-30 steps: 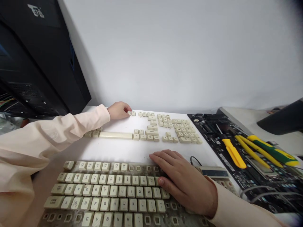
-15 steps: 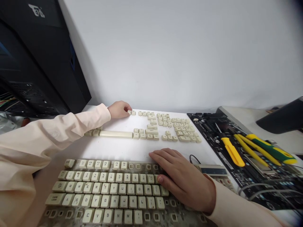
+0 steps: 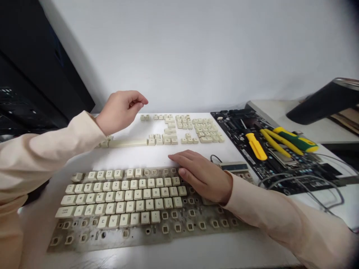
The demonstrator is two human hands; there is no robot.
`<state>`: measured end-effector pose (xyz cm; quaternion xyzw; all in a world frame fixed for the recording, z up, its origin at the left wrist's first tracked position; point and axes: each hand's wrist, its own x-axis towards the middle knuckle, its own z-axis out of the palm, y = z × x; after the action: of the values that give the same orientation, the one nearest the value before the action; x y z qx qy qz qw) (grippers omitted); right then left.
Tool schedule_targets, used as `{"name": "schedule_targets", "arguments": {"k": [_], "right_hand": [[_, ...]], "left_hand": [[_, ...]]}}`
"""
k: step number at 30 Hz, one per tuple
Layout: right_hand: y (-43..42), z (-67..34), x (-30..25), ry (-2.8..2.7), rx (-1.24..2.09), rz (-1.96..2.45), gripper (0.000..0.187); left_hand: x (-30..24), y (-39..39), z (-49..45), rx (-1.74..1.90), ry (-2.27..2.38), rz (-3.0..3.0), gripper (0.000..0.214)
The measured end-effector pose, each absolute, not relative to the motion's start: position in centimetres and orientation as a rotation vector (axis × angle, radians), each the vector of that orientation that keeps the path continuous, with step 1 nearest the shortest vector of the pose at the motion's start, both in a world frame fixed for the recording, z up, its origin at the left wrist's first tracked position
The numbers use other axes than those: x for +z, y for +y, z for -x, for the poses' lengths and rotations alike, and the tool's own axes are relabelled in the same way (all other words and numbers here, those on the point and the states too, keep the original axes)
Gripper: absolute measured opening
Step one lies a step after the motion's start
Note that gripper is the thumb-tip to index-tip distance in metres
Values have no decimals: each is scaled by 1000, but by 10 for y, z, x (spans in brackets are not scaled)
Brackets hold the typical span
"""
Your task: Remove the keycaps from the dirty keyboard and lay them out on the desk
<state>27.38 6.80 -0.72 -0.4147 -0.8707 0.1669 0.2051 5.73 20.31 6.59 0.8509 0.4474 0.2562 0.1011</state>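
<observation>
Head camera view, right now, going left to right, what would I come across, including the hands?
Black computer case → left hand → right hand → yellow-handled screwdriver → dark cylindrical object. Overlapping things are left out.

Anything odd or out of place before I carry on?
Yes: the screwdriver, yellow-handled tool and green-and-yellow-handled tool lie right on the circuit board, an odd resting place that might scratch it. The keyboard also looks grimy, with staining around its bare sockets.
</observation>
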Motion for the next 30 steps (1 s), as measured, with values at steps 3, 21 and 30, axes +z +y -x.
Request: {"name": "schedule_targets", "arguments": {"k": [3,21,30], "right_hand": [[70,-274,-10,-2257,456,1189,38],[69,-291,-15,-2244,148,1153,34],[70,-291,-23,-2392,134,1201,36]], "left_hand": [[73,160,-65,837,1131,-2578,21],[21,66,-62,646,821,-2620,24],[30,63,-47,487,689,-2760,22]]}}
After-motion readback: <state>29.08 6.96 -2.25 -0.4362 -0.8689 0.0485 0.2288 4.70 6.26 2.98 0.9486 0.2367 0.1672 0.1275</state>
